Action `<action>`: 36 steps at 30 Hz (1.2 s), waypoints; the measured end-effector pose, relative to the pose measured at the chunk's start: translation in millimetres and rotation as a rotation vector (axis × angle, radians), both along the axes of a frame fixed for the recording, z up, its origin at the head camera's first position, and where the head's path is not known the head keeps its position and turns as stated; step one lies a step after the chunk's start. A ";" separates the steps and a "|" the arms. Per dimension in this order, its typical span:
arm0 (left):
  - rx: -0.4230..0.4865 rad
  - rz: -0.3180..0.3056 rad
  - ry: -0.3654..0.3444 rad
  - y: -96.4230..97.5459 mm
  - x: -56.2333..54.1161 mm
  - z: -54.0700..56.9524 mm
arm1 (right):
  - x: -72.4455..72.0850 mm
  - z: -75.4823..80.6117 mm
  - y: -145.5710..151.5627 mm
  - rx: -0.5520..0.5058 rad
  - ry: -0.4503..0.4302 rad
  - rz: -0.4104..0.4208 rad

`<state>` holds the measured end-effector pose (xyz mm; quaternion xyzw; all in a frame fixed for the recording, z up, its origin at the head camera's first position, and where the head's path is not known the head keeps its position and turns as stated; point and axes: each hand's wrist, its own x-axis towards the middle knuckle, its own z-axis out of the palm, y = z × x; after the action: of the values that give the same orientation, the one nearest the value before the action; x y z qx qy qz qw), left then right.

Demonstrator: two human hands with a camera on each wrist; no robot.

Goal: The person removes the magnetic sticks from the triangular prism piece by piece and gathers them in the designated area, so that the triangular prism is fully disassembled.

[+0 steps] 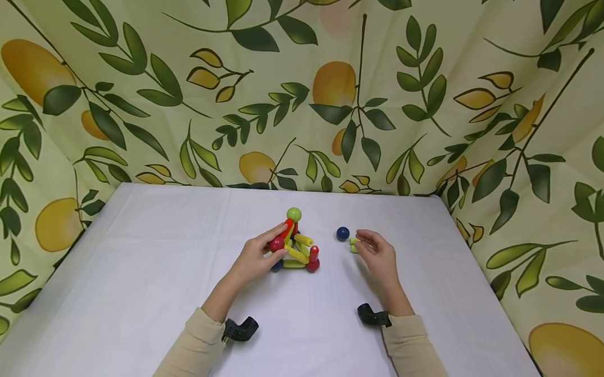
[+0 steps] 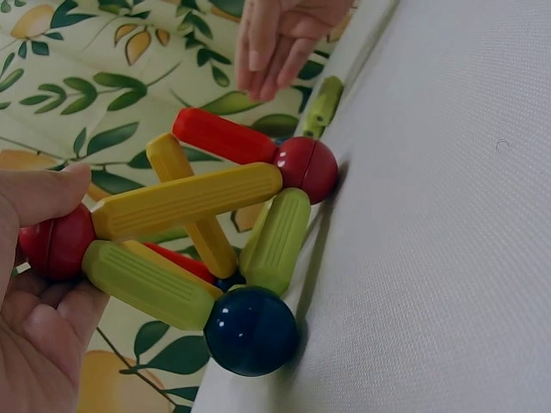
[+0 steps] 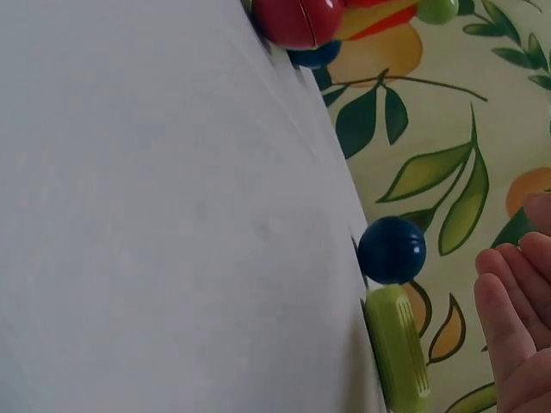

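My left hand (image 1: 253, 258) pinches a red ball (image 2: 58, 245) at one corner of a frame built from coloured rods and balls. A yellow rod (image 2: 189, 200) and a green rod (image 2: 151, 284) run out from that ball. A dark blue ball (image 2: 251, 331) and another red ball (image 2: 307, 169) sit low on the frame, near the tabletop. From the second red ball sticks a red rod (image 2: 224, 136); a light green ball (image 1: 294, 214) tops the frame. My right hand (image 1: 380, 262), fingers relaxed and holding nothing, hovers beside loose green rods (image 1: 353, 248).
A loose dark blue ball (image 1: 343, 233) lies between the frame and the green rods. The white-covered table (image 1: 141, 271) meets a leaf-and-fruit patterned curtain (image 1: 285, 98) at its back edge. Each wrist wears a black camera (image 1: 241, 329).
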<state>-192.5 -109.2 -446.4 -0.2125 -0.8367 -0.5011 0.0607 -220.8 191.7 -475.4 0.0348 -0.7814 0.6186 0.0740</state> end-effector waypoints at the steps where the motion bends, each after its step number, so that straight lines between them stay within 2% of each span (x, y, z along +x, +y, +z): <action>1: 0.000 0.001 -0.001 0.0 -0.1 -0.1 | 0.4 0.6 -2.6 -0.002 0.006 0.021; 6: 0.005 -0.004 0.001 -0.5 -0.3 -0.3 | 3.9 2.6 -15.6 -0.019 0.042 0.130; 11: 0.005 -0.006 0.006 -0.9 -0.3 -0.6 | 9.8 6.2 -28.7 -0.001 0.027 0.218; 18: 0.021 -0.004 0.010 -0.7 -0.6 -1.3 | 23.4 27.3 -48.4 0.036 0.006 0.362; 21: 0.022 -0.007 0.019 -0.6 -0.6 -1.6 | 27.0 30.1 -56.0 0.060 0.005 0.399; 28: 0.014 -0.008 0.027 -0.5 -1.3 -0.6 | 18.4 10.4 -64.2 0.071 0.002 0.380; 33: 0.016 -0.012 0.027 -0.4 -2.0 -0.3 | 16.2 10.1 -68.2 0.093 -0.001 0.331; 36: 0.017 -0.017 0.037 -0.5 -1.8 -0.9 | 16.4 12.1 -70.8 0.168 0.027 0.303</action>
<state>-194.2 -109.7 -447.3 -0.2285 -0.8293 -0.5046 0.0738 -204.4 120.9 -463.3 0.1668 -0.8150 0.5548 -0.0128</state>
